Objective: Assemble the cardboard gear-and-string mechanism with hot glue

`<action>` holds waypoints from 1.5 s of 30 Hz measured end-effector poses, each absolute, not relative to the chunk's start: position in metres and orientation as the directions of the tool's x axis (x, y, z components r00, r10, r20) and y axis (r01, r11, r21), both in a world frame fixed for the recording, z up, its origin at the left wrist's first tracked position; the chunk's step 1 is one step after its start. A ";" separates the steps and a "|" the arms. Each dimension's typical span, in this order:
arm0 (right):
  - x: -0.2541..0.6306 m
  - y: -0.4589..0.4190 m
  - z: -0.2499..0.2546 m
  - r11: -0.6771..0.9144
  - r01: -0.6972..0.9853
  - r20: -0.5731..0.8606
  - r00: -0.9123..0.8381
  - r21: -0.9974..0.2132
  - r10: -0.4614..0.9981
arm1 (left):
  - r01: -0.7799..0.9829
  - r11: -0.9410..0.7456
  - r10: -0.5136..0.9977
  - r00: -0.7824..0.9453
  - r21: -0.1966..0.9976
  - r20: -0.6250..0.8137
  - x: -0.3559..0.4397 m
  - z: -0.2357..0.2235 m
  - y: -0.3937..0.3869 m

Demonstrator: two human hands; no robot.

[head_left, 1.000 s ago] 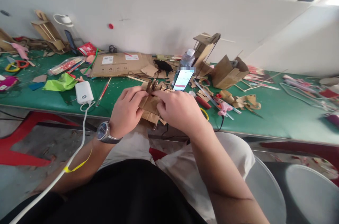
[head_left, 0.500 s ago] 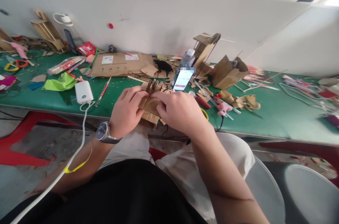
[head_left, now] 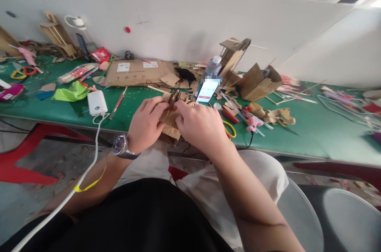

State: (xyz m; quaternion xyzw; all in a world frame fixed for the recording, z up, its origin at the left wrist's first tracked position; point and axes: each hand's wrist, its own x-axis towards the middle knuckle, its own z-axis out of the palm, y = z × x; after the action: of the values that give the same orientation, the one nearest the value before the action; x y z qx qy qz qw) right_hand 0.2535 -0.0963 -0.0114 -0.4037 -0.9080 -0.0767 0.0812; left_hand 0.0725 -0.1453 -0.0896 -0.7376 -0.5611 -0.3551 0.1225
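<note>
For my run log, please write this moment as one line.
left hand: holds cardboard piece | right hand: pinches its top | place: over green table edge | nearby: phone, glue gun

Both hands meeting over the near edge of the counter (head_left: 312,133), with clutter lying behind and to either side.

The left hand (head_left: 147,125) and right hand (head_left: 201,127) are gripping a folded brown cardboard piece (head_left: 170,119) between them, just in front of the counter's near edge. A white rectangular power bank (head_left: 97,103) is lying on the counter to the left, its white cable (head_left: 74,188) trailing down toward the person. A flattened brown cardboard box (head_left: 135,72) is lying behind the hands, near the wall. A lit smartphone (head_left: 207,90) is leaning just behind the right hand, with a clear plastic bottle (head_left: 213,66) standing behind it. A pink glue gun (head_left: 253,123) is lying to the right, and an open brown cardboard box (head_left: 257,82) is sitting behind it.
</note>
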 end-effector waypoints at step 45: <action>0.265 -0.092 0.004 0.636 0.768 0.165 -0.619 -0.080 0.768 | -0.793 -0.169 0.942 -0.305 0.585 -0.142 0.145 -0.096 -0.162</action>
State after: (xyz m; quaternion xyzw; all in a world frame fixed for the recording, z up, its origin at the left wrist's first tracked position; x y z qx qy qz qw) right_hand 0.2648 -0.0920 0.0039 -0.4269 -0.8996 0.0006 0.0920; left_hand 0.1447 -0.1616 -0.0961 -0.1276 -0.2905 -0.7537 -0.5755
